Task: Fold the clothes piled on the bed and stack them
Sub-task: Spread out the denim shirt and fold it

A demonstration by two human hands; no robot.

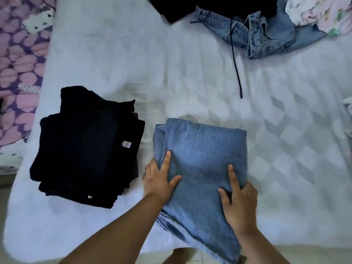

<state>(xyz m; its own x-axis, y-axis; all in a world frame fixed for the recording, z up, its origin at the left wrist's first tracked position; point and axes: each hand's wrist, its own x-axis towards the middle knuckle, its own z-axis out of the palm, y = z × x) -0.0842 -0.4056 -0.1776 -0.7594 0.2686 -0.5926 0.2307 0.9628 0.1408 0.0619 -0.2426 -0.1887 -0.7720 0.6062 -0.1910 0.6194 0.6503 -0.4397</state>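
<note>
Jeans (202,162) of blue denim lie partly folded at the near edge of the bed (133,63), their lower part hanging over that edge toward the floor. The left hand (159,180) holds the left side of the fold, forefinger and thumb on top and the other fingers tucked around the cloth's edge; the right hand (241,201) lies on the right side with forefinger stretched forward and thumb spread, its outer fingers wrapped over the edge, so both hands grip the jeans. Just beside them, toward the bed's left edge, a stack of dark folded clothes (85,149) is already made (several layers, a small white tag showing on top). Toward the far right corner the unfolded pile remains: a black garment (181,8), a crumpled pair of lighter jeans (266,35) with a dark drawstring (236,69) trailing toward the middle of the bed, and pale floral cloth (320,14). By this showing the task looks roughly half done: the jeans want a final fold and a place on or beside the stack, then at least three pieces more.
</note>
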